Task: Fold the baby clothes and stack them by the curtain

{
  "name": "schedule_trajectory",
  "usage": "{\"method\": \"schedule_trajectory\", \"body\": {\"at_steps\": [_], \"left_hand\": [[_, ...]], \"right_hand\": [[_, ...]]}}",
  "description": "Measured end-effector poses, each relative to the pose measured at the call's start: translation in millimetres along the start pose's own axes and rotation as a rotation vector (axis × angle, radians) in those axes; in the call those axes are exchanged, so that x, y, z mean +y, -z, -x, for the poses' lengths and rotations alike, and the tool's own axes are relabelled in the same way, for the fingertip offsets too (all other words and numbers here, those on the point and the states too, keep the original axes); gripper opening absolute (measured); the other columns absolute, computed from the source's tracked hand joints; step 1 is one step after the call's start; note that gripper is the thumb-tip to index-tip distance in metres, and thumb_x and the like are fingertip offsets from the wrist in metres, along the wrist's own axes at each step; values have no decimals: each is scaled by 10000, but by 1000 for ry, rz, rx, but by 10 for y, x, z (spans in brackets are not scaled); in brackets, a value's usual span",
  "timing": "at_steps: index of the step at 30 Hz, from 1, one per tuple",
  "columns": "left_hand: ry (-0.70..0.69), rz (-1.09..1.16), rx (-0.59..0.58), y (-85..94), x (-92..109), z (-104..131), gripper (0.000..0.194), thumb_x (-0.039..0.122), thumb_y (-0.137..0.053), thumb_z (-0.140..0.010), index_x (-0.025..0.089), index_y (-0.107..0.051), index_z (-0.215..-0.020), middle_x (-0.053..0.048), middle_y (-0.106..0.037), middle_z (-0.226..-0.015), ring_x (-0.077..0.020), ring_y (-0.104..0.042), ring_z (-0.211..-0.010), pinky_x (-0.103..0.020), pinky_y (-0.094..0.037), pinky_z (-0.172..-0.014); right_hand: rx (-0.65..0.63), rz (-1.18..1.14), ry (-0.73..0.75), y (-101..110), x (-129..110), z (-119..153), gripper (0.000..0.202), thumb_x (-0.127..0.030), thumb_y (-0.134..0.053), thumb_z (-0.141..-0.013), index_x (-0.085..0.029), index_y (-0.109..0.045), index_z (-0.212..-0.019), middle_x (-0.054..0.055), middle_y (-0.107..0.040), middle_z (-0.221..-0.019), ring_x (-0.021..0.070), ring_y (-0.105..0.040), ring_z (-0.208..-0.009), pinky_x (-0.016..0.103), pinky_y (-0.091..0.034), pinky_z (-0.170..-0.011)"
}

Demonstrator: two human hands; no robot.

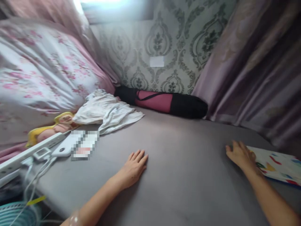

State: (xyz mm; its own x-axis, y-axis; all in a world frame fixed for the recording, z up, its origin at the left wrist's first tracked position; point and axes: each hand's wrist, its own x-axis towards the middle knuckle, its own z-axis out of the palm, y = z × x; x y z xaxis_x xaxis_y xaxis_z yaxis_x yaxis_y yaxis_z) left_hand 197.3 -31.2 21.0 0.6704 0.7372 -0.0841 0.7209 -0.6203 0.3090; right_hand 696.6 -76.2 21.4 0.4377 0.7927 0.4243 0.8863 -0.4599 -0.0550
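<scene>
My left hand (134, 168) lies palm down on a grey padded surface (174, 191), its fingers stretched out and nothing in them. Off to the right, my right hand (242, 155) is open too, fingers spread and slightly bent. Beside its wrist and partly behind it is a flat white item with colourful shapes and a blue edge (278, 166), perhaps a box or a book. Whether the hand touches it I cannot tell. The picture is somewhat blurred there.
Left of my left hand are a pixelated card-like item (86, 146), a white device (64, 147), a power strip (33, 149) with cables and a yellow-edged toy (49, 130). Behind are a white cloth (108, 110) and a black-and-pink bag (155, 101). A blue basket (17, 215) stands lower left.
</scene>
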Motion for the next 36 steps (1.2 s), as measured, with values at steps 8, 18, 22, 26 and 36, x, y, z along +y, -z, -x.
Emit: {"method": "schedule_trajectory", "body": {"at_steps": [8, 18, 22, 26, 36], "left_hand": [[-42, -54, 57, 82, 30, 56, 451, 300, -367, -975, 192, -420, -1410, -153, -381, -1505, -316, -312, -1408, -507, -283, -1130], [31, 405, 263, 384, -637, -100, 278, 312, -464, -905, 213, -687, -1038, -65, -717, -973, -196, -653, -890, -277, -496, -824], [276, 363, 563, 566, -1087, -243, 197, 258, -511, -838, 199, -692, -891, -56, -711, -894, -201, -635, -853, -290, -483, -815], [556, 180, 774, 752, -1551, -305, 234, 181, -475, -815, 192, -663, -953, -85, -673, -960, -235, -608, -952, -326, -455, -875], [813, -165, 667, 918, -1989, -390, 434, 89, -529, -729, 89, -531, -1163, -230, -531, -1207, -356, -451, -1174, -428, -367, -953]], "right_hand": [[-184, -363, 421, -288, -1530, 472, 514, -391, -347, -897, -112, -574, -1265, 185, -542, -1351, 291, -521, -1255, 434, -408, -1068], [-323, -598, 647, 157, -2715, 1066, 406, -301, -440, -902, -214, -588, -1270, 123, -502, -1420, 269, -516, -1267, 459, -438, -1048], [-361, -614, 663, 239, -2894, 1104, 381, -279, -439, -903, -213, -607, -1239, 125, -495, -1426, 273, -539, -1241, 459, -450, -1033], [-366, -641, 639, 265, -3001, 1102, 383, -269, -427, -906, -206, -604, -1240, 122, -495, -1426, 269, -534, -1245, 450, -445, -1037], [-362, -697, 580, 184, -3057, 1142, 386, -251, -403, -916, -193, -609, -1238, 116, -543, -1380, 261, -543, -1239, 462, -442, -1044]]}}
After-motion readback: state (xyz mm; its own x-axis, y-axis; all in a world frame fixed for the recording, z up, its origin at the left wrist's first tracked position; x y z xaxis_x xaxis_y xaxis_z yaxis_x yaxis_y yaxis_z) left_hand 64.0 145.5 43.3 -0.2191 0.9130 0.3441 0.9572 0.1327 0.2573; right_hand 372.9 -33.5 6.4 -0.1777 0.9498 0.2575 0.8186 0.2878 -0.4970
